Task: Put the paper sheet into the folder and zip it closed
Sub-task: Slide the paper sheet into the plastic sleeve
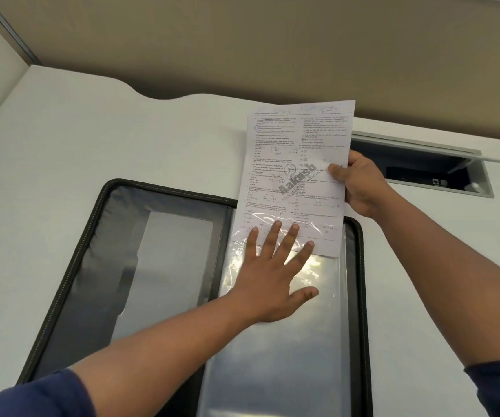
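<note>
A black zip folder (89, 245) lies open flat on the white desk, with clear plastic sleeves (291, 356) on its right half. A printed paper sheet (297, 164) stands tilted over the folder's top right, its lower end slid under the top of a clear sleeve. My right hand (360, 185) pinches the sheet's right edge about halfway up. My left hand (276, 266) lies flat with fingers spread on the sleeve, pressing it down over the sheet's bottom part. The zip runs around the folder's rim, undone.
The white desk (92, 139) runs to a curved back edge against a beige partition. An open grey cable hatch (435, 167) with sockets sits in the desk just right of my right hand.
</note>
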{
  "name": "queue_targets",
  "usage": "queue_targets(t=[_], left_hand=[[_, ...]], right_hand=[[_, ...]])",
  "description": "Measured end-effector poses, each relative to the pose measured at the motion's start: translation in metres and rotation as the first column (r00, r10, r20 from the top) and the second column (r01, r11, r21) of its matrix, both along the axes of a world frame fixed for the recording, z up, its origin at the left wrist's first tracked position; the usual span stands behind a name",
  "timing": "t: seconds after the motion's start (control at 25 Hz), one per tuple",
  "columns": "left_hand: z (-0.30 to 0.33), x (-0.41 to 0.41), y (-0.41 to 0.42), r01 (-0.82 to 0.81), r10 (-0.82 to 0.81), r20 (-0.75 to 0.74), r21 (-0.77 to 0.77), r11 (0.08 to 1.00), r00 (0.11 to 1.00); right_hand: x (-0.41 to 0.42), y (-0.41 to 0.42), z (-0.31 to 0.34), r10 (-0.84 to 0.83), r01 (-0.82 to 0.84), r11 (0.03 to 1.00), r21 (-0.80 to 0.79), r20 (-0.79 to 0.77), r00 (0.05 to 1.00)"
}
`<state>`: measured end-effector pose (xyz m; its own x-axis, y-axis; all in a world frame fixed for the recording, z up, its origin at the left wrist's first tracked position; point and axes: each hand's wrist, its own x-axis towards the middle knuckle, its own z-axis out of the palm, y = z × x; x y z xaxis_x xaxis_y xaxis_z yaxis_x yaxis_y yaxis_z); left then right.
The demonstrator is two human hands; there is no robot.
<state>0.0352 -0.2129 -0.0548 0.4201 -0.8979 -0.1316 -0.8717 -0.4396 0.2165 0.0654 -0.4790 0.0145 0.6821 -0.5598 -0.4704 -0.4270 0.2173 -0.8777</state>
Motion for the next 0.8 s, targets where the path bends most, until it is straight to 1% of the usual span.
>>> queue_targets(t=[0.2, 0.52, 0.64, 0.8], left_hand=[[-0.004, -0.005, -0.010, -0.049, 0.049, 0.001, 0.004, 0.999, 0.999], [-0.008, -0.008, -0.011, -0.051, 0.053, 0.024, -0.058, 0.997, 0.998], [-0.009, -0.010, -0.011, -0.045, 0.047, 0.026, -0.062, 0.997, 0.999], [-0.010, -0.010, -0.011, -0.049, 0.050, 0.011, -0.079, 0.996, 0.999]], right_hand=[[-0.007, 0.001, -0.007, 0.103, -0.102, 0.994, 0.029, -0.014, 0.995], [-0.035, 0.007, -0.022, 0.176, -0.174, 0.981, 0.082, -0.016, 0.984], [-0.029, 0.002, -0.017, 0.156, -0.155, 0.988, 0.020, -0.055, 0.986], [0.006, -0.010, 0.002, 0.064, -0.068, 0.985, -0.159, -0.030, 0.998]])
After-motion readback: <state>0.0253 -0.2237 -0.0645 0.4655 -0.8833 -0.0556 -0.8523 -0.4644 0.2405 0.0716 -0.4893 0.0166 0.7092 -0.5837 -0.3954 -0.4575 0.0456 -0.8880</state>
